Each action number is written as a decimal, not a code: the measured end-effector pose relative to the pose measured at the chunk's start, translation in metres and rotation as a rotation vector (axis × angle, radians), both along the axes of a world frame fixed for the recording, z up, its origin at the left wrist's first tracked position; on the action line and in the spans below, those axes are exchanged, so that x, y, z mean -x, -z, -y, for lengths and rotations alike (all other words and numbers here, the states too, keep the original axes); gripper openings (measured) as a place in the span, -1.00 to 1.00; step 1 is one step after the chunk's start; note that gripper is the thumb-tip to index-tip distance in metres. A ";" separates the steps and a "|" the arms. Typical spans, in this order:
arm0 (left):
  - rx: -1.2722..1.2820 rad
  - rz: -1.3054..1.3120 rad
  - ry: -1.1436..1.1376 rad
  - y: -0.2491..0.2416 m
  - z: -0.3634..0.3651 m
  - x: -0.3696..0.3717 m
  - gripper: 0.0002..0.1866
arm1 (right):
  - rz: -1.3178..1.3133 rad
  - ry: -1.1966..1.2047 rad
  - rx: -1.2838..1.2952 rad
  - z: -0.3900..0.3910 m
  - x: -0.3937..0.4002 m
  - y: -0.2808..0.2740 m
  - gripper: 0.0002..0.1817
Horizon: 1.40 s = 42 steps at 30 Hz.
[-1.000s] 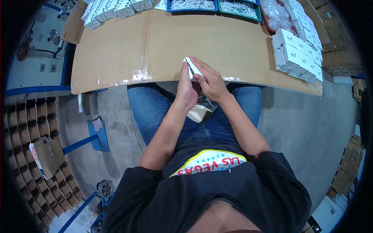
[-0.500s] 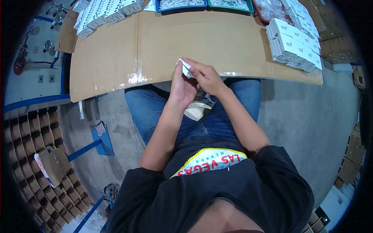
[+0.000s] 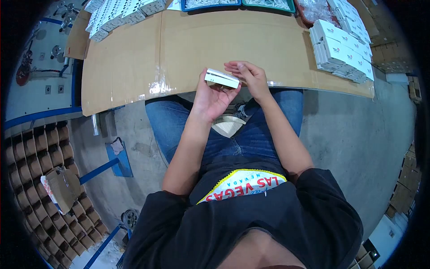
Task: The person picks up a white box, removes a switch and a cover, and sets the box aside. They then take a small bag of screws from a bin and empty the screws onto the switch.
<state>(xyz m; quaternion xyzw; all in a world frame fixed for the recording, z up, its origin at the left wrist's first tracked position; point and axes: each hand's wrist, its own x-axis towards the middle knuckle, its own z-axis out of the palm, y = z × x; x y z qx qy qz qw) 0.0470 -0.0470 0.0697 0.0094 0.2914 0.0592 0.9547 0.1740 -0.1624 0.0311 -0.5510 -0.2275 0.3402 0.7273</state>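
Note:
A small white box-shaped case (image 3: 222,79) rests in my left hand (image 3: 209,101), above the table's front edge. My left thumb presses its left end, and the other fingers bend round beneath it. A dark gap runs along the side that faces me, and small dark marks show near its left end. My right hand (image 3: 253,82) is just off the case's right end, its fingers stretched out and holding nothing.
The cardboard-covered table (image 3: 192,49) spans the front. White boxes in rows (image 3: 123,15) stand at the far left, white stacked boxes (image 3: 342,49) at the right. A blue tray (image 3: 210,7) and a green tray (image 3: 268,9) of small white parts sit at the back, beside a red-brown tray (image 3: 309,20) of clear plastic.
My right hand has let go of the white case and moved right, its fingers opening out. The case has turned in my left hand so its long side shows.

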 end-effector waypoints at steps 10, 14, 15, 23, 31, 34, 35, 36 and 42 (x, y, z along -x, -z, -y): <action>0.121 0.224 0.103 0.013 -0.007 0.006 -0.23 | 0.046 0.037 0.002 -0.004 0.002 0.005 -0.64; 0.160 0.318 0.167 0.016 -0.007 0.006 -0.20 | 0.002 0.036 0.073 -0.001 0.003 -0.004 -0.63; 0.171 0.299 0.179 0.015 -0.007 0.006 -0.20 | -0.004 0.038 0.066 -0.001 0.003 -0.004 -0.63; 0.218 0.318 0.198 0.017 -0.008 0.006 -0.21 | 0.060 0.046 0.044 0.000 0.000 -0.002 -0.63; 0.263 0.305 0.183 0.016 -0.007 0.007 -0.24 | 0.014 0.023 0.016 0.001 -0.001 0.002 -0.63; 0.272 0.352 0.206 0.018 -0.007 0.007 -0.25 | 0.083 0.009 0.017 0.002 -0.003 0.003 -0.62; 0.279 0.360 0.209 0.019 -0.007 0.007 -0.25 | 0.083 0.009 0.016 0.002 -0.002 0.004 -0.62; 0.285 0.368 0.212 0.020 -0.007 0.007 -0.25 | 0.093 0.013 0.019 0.002 -0.002 0.003 -0.62; 0.197 0.325 0.212 0.017 -0.006 0.007 -0.24 | 0.026 0.017 0.022 0.002 -0.002 0.001 -0.62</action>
